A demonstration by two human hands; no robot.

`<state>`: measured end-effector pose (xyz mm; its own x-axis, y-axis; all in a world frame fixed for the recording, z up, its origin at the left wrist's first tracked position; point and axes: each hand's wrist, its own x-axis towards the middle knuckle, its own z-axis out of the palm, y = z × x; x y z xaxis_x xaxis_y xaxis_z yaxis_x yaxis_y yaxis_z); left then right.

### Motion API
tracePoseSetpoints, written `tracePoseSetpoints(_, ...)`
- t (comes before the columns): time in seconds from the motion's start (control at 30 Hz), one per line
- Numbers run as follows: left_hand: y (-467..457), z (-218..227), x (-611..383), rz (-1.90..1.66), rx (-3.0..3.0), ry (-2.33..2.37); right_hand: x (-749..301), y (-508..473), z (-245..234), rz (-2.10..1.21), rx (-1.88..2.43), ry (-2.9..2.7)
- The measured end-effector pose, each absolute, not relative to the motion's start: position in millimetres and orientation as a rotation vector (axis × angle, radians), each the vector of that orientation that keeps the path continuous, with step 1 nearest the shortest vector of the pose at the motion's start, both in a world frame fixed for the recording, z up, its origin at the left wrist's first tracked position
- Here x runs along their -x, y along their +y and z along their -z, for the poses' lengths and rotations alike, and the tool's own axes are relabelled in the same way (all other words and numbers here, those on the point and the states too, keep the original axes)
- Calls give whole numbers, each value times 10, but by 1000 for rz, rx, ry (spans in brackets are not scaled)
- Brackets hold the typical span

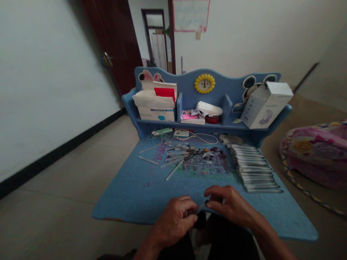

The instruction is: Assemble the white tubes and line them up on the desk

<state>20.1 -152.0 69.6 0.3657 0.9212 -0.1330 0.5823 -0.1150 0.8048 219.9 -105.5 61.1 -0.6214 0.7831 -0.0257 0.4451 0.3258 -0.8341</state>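
Over the front edge of the desk, my left hand [176,216] is closed round a thin whitish pen [201,207]. My right hand [229,205] curls at the pen's dark end, with the thumb against it and the forefinger arched above. Beyond my hands lies a loose heap of pens and pen parts [187,153], several with white barrels. A long row of similar pens [256,168] with dark ends is laid side by side on the right.
The blue desk [130,195] has a raised shelf holding a mask box [157,112], papers [192,118] and a white carton [267,106]. A white cable [200,136] lies below the shelf. A pink floral bundle [314,153] stands on the floor at right.
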Motion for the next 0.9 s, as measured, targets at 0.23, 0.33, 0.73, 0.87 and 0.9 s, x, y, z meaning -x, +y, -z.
tracePoseSetpoints(0.23, -1523, -712, -250, -517, -1818, 1328, -2232, -1083, -613, -1192, 1122, -2198)
tracePoseSetpoints(0.33, -1516, -709, -267, -514, -1827, 1317, -2246, -1083, -608, -1228, 1133, -2173)
tracePoseSetpoints(0.73, -1465, -668, -350, -480, -1953, 1336, -2288, -1130, -549, -1353, 1189, -2020)
tracePoseSetpoints(0.87, -1479, -584, -438, -499, -2180, 1402, -2280, -1115, -424, -1510, 1242, -1857)
tracePoseSetpoints(0.9, -1486, -554, -463, -507, -2247, 1416, -2280, -1109, -387, -1549, 1269, -1805)
